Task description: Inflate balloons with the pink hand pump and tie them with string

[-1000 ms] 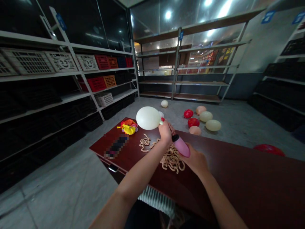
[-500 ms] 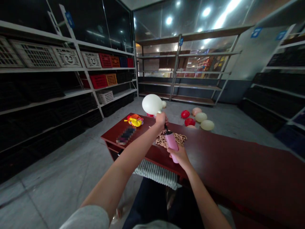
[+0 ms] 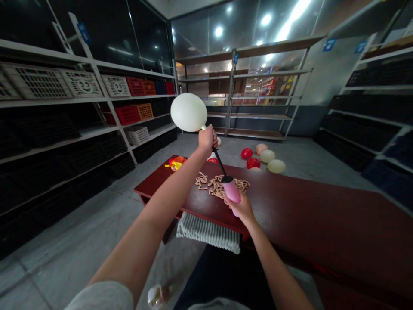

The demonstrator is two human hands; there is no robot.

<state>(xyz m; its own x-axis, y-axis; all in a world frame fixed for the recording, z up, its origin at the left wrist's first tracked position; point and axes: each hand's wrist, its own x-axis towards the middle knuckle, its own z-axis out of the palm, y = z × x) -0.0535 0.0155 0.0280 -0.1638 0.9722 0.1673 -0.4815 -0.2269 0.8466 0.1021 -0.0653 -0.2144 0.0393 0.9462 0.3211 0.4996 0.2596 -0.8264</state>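
Note:
A white balloon (image 3: 189,112), partly inflated, rises above my left hand (image 3: 208,141). That hand is closed round the balloon's neck and the far end of a pink balloon pump (image 3: 231,190); the nozzle itself is hidden in my fingers. The pump's black rod (image 3: 220,162) shows between my two hands, sloping down to the pink barrel. My right hand (image 3: 240,208) is wrapped round that barrel. Beneath the pump, many limp beige balloons (image 3: 217,186) lie in a heap on the dark red table (image 3: 300,211).
Red and yellow balloons (image 3: 176,162) lie at the table's left end. Inflated red balloons (image 3: 253,163) and pale balloons (image 3: 276,166) rest on the floor beyond. A grey ribbed cloth (image 3: 208,232) hangs below the table's near edge. Shelves with crates (image 3: 116,86) line the left wall.
The white balloon is larger and higher, and my left hand has moved up and left. The pump's rod now shows at greater length, with my right hand still on the barrel.

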